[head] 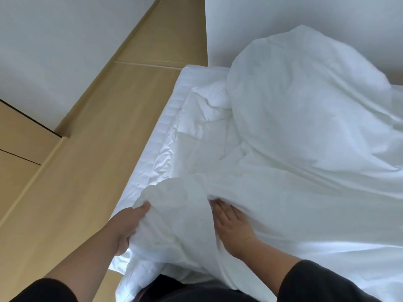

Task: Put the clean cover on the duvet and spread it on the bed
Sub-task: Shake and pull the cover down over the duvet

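Far left: white wall above a pale tan wood-look floor; at the left edge a tan wooden cabinet front with dark seams. A strip of bare floor runs along the left side of the bed, widest near the camera and narrower toward the far wall. Left hand, black sleeve pushed up the forearm, is at the near-left corner of the bed: thumb on top of, and fingers curled under, a puffed bunch of the thin white duvet cover, grasping it. This bunch overhangs the mattress edge and hangs toward the person's body. Beside it, the white fitted bed sheet lies exposed along the left edge of the mattress, wrinkled, its side seam visible. Inward from that strip lies a flat creased part of the white quilted duvet, uncovered there, its edge set back from the mattress edge. Right hand, black sleeve at the wrist, lies palm-down with fingers straight, pressing on the cover just right of the bunch; fingertips slip under a fold. Grasping nothing. Right of centre: cover and duvet rise in a large rounded white heap toward the head of the bed, against the white back wall. The cloth spreads over the bed to the right frame border; the right edge is out of view.
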### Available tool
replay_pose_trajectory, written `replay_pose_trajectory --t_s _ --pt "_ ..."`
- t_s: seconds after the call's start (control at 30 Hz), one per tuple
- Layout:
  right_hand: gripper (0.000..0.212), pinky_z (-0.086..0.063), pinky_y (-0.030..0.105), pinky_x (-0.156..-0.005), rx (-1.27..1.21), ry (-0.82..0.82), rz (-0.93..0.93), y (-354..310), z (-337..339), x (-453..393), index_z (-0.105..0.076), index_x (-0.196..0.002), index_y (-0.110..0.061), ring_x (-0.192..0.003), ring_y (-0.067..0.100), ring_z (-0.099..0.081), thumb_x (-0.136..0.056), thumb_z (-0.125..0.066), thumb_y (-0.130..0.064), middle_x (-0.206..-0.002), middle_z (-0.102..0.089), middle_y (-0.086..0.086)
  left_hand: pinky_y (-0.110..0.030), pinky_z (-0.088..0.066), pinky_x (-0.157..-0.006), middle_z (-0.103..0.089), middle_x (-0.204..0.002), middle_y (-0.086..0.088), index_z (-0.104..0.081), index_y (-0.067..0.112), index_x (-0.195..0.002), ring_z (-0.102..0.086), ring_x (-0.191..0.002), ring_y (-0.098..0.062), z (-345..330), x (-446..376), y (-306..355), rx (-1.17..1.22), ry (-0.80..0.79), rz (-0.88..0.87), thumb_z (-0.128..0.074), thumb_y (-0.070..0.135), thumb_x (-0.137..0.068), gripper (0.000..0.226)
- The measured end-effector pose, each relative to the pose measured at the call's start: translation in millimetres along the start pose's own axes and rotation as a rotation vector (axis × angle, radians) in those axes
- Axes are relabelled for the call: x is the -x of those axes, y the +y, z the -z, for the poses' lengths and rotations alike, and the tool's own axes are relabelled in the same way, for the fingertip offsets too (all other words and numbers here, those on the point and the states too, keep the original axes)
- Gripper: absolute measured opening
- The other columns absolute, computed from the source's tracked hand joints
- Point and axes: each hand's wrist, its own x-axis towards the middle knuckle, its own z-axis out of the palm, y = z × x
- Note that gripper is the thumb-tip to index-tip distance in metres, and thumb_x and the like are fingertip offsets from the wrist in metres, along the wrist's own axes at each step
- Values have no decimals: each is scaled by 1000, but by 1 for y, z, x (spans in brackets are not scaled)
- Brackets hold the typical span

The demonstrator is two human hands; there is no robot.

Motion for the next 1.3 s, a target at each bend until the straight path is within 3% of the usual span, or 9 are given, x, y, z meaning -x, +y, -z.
replay_pose_trajectory --t_s 0.1,0.2,0.3,0.47,0.63,0.87,1.07,1.17,1.3 --pt "89 27 61 -112 7 -45 -112 20 12 -9 23 -155 -19 -150 34 28 -96 -43 -17 -168 17 14 -35 -58 -70 -78 -99 -9 -70 12 -113 -77 -86 -28 3 0 -7 -17 -31 28 -75 54 -84 52" --pt "84 -11 62 -119 55 -65 -141 25 30 -25 -10 -160 -15 -146 41 -25 -88 -53 -13 -157 -23 18 -40 -57 -84 -78 -103 -8 -71 12 -114 -76 -91 -27 6 7 -16 -14 -35 22 -75 55 -83 53" --pt "45 -41 37 -86 17 -56 -64 14 35 -29 -47 -127 -15 -101 29 -57 -84 -51 -4 -113 -58 6 -41 -54 -89 -77 -108 -3 -74 19 -113 -75 -96 -23 6 24 -22 9 -59 -63 -72 61 -80 54" --pt "21 -37 34 -71 -107 -48 -148 35 74 -16 -54 -108 -23 -96 26 -63 -92 -43 -15 -100 -65 1 -50 -53 -100 -75 -115 -9 -78 22 -107 -72 -105 -30 7 60 -22 12 -171 -218 -65 62 -82 49" --pt "19 -49 31 -80 -138 136 -404 117 166 13 -63 -95 -27 -103 24 -66 -83 -52 -17 -101 -68 -6 -34 -59 -79 -74 -113 -16 -78 14 -106 -72 -104 -34 -6 88 -20 7 -329 -323 -71 65 -82 57" --pt "28 -44 35 -77 -360 390 -861 235 259 77 -64 -76 -22 -86 33 -56 -73 -55 5 -94 -69 12 -22 -27 -52 -44 -65 7 -53 24 -63 -37 -57 -11 5 83 -63 -274 -267 -339 -73 82 -63 62" --pt "30 -39 33 -73 -323 388 -825 227 273 76 -67 -78 -17 -80 30 -51 -70 -52 7 -72 -57 -4 -28 -48 -98 -69 -107 19 -68 40 -105 -64 -107 -6 -30 51 -105 -650 -329 -281 -78 61 -66 45" --pt "30 -39 32 -74 -276 403 -783 226 278 77 -66 -76 -19 -82 29 -50 -71 -53 8 -76 -58 1 -24 -44 -82 -61 -94 13 -61 33 -84 -63 -107 -16 -49 33 -126 -936 -214 -205 -68 62 -67 34" --pt "32 -48 35 -69 -241 436 -782 242 293 89 -67 -74 -25 -74 30 -57 -67 -58 5 -73 -62 -5 -37 -41 -100 -53 -99 4 -59 25 -87 -54 -105 -20 -80 19 -153 -995 -188 -224 -57 55 -77 32"
